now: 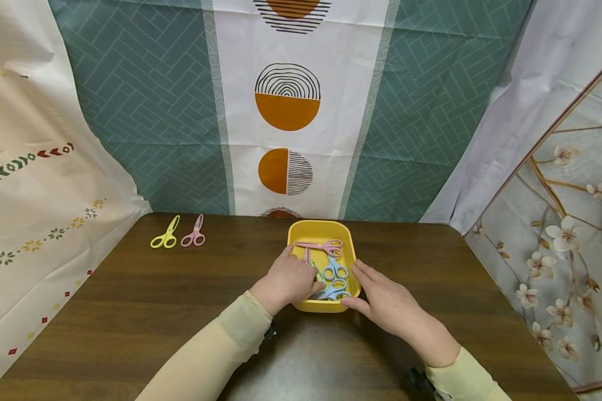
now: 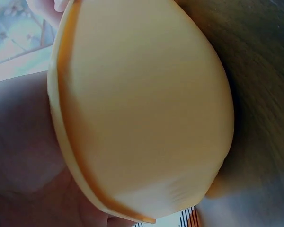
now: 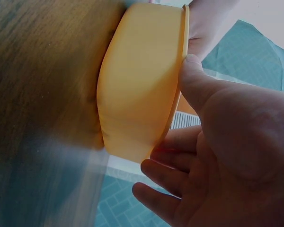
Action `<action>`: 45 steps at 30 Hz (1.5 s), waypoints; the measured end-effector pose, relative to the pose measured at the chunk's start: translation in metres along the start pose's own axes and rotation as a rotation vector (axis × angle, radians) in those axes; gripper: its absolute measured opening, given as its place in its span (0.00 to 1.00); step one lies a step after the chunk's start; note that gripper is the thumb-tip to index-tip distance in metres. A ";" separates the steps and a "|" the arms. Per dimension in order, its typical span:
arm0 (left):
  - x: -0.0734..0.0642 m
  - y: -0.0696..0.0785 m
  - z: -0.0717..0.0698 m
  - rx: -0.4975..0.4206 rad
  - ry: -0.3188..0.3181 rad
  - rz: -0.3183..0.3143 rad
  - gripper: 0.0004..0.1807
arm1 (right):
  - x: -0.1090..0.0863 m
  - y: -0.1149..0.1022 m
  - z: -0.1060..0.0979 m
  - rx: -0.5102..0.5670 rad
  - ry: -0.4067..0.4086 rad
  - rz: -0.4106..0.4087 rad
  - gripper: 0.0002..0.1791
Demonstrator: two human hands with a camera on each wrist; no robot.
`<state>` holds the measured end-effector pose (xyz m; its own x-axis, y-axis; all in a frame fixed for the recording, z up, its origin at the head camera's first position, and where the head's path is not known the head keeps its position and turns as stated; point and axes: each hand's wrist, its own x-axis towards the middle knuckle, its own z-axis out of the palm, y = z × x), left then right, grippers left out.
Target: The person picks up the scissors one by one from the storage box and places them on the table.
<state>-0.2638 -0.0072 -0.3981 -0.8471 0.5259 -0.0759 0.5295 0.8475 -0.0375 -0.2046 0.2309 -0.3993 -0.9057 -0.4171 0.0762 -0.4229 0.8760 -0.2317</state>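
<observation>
The bench (image 1: pixel 105 312) bears, mid far edge, a yellow tray (image 1: pixel 322 307), best steadied by the right hand (image 1: pixel 390 299), relaxed fingers touching it, while the left hand (image 1: pixel 290 279) inside, grip indeterminable, should ease overlapping scissors (image 1: pixel 325 245) apart.

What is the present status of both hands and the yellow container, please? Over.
Left hand over yellow container, grip hidden. Right hand touching its right side. Container on table, several scissors inside. Left hand partly blocks view of them.

Yellow tray (image 1: pixel 323 307), pink scissors (image 1: pixel 325 245) (brown table (image 1: pixel 120 301)).
</observation>
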 end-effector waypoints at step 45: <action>0.023 -0.009 0.016 0.045 0.143 -0.021 0.22 | 0.000 0.000 0.000 0.009 -0.007 0.005 0.49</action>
<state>-0.2873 -0.0039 -0.4159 -0.8539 0.5159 0.0684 0.5105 0.8559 -0.0826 -0.2045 0.2313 -0.3991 -0.9073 -0.4147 0.0687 -0.4185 0.8757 -0.2409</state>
